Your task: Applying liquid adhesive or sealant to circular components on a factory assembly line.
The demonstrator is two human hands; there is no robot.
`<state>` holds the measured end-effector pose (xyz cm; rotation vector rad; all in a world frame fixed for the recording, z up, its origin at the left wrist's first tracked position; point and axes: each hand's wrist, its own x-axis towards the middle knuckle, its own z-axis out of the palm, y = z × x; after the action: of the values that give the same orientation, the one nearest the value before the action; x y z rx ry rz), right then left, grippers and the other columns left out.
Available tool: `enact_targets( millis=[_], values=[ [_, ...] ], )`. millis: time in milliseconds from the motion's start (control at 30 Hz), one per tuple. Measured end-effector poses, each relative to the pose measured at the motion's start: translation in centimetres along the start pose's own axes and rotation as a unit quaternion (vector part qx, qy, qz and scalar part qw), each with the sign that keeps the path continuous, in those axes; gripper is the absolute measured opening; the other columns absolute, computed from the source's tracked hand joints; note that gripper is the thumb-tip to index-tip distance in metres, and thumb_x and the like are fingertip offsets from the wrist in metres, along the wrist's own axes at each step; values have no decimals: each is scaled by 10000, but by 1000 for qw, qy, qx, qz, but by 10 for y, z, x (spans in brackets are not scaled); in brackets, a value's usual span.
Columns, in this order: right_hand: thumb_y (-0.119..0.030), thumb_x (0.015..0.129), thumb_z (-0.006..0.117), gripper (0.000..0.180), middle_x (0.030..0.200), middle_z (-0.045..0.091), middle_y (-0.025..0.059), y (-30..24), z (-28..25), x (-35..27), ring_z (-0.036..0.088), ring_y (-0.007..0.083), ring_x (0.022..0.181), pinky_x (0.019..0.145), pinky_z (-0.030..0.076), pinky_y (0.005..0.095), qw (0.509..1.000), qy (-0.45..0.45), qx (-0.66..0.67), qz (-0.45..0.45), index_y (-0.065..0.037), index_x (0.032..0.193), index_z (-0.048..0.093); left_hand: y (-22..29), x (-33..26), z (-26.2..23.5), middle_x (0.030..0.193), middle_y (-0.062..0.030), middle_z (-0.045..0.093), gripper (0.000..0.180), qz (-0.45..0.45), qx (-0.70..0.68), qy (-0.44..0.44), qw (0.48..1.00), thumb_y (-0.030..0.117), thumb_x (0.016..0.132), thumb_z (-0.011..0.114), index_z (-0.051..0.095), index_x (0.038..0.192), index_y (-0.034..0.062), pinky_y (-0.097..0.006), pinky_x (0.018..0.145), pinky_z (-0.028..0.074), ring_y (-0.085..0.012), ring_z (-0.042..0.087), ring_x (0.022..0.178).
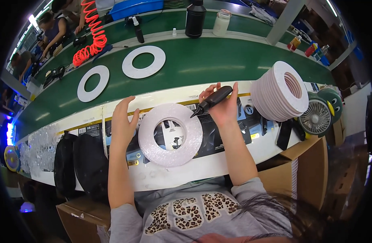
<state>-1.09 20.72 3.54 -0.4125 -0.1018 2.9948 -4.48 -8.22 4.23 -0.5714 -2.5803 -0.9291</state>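
while the grip of the right hand (225, 112) is clamped on a black nozzle bottle (217, 98), its long axis slanting toward the tabletop's (153, 177) near left, the tip points at the far-right rim of the speckled white ring (153, 152); whether they touch, i cannot tell. the left hand (122, 123), fingers apart and empty, is nearer, just beside this ring, which lies flat toward the front edge. a ring stack (270, 95) stands toward the right end.
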Motion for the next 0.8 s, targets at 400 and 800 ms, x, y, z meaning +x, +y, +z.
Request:
enact_targets(
  millis=[400, 800],
  values=[
    [-151, 897, 626, 402, 1166, 551, 97, 12, 4, -8, 513, 232, 1135, 1026, 408, 398, 992, -75, -87, -51, -41, 1254, 476, 6, -8, -7, 1116, -157, 606, 331, -6, -31, 2, 1000, 111, 857, 622, 560, 1174, 40, -392, 901, 442, -336, 567, 1048],
    [-259, 858, 695, 418, 1104, 573, 50, 21, -6, -11, 585, 190, 1024, 927, 483, 366, 924, -6, -352, -149, -73, 1177, 500, 7, -8, -10, 1087, -155, 625, 314, 7, -38, 17, 999, 96, 844, 631, 578, 1149, 42, -391, 874, 459, -333, 589, 1009]
  ],
)
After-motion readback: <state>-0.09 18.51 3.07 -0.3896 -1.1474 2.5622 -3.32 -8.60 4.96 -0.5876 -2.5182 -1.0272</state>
